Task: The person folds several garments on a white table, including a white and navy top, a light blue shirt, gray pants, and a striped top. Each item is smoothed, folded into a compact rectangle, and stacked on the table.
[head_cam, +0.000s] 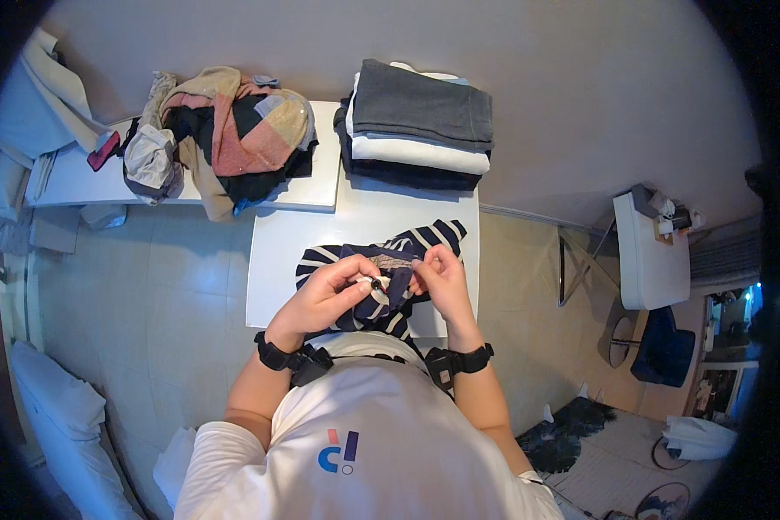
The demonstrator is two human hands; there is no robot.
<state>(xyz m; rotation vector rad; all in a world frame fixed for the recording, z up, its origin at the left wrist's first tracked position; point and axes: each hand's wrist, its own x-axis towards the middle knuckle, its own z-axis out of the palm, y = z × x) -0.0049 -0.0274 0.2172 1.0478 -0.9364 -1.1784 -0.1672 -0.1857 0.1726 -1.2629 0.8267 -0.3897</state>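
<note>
A navy garment with white stripes [439, 235] lies bunched on the white table [286, 273], close against my body. My left hand [331, 289] grips a fold of it between thumb and fingers. A small dark round piece, perhaps a button [376, 284], shows at that thumb tip. With thumb and fingertips my right hand [441, 279] pinches the plain navy edge of the same garment. Between the hands a patch of patterned lining or inner cloth is exposed. The fingertips partly cover the cloth they hold.
Beyond the garment stands a stack of folded clothes [422, 117], dark grey on top. A loose heap of clothes [234, 136] sits on a white surface [312, 188] at the back left. Far right are a white side table [650, 260] and a dark blue chair [663, 354].
</note>
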